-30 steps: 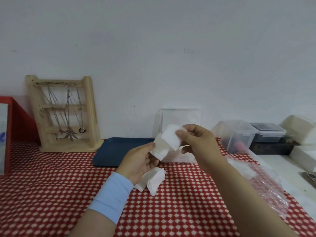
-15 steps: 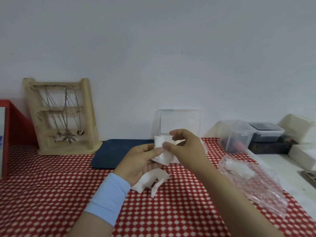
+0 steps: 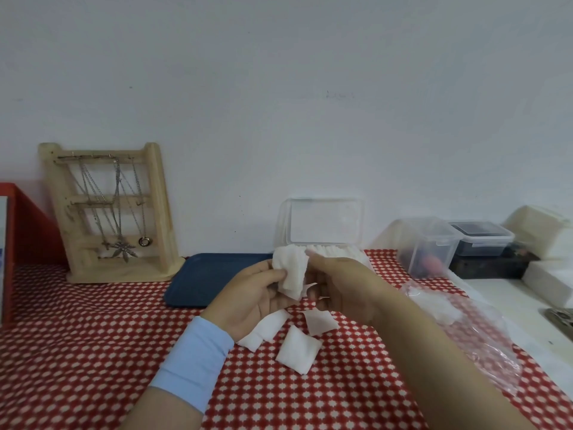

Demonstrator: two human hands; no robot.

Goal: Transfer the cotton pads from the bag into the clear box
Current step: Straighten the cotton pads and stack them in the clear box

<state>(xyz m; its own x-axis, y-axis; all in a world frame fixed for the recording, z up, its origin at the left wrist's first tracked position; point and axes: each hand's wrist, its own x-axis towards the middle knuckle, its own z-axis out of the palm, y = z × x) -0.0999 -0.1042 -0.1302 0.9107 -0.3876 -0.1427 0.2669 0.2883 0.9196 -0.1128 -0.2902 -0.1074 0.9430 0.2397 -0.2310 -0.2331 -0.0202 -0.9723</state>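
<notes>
My left hand (image 3: 254, 301) grips a small stack of white cotton pads (image 3: 291, 273) just above the table, in front of the clear box. My right hand (image 3: 344, 285) meets the stack from the right and pinches its edge between fingertip and thumb. Three more loose pads (image 3: 299, 353) lie on the checked cloth below my hands. The clear box (image 3: 356, 254) stands against the wall with its lid (image 3: 324, 223) upright, and white pads show inside. The crumpled clear bag (image 3: 474, 330) lies to the right with some pads left in it.
A dark blue tray (image 3: 214, 279) lies left of the box. A wooden stand with necklaces (image 3: 111, 212) is at the back left, beside a red box (image 3: 18, 243). Lidded plastic containers (image 3: 434, 246) and white blocks (image 3: 545, 234) crowd the right side.
Both hands have come lower and closer together around the stack. The pads on the cloth now lie spread apart as three separate pieces.
</notes>
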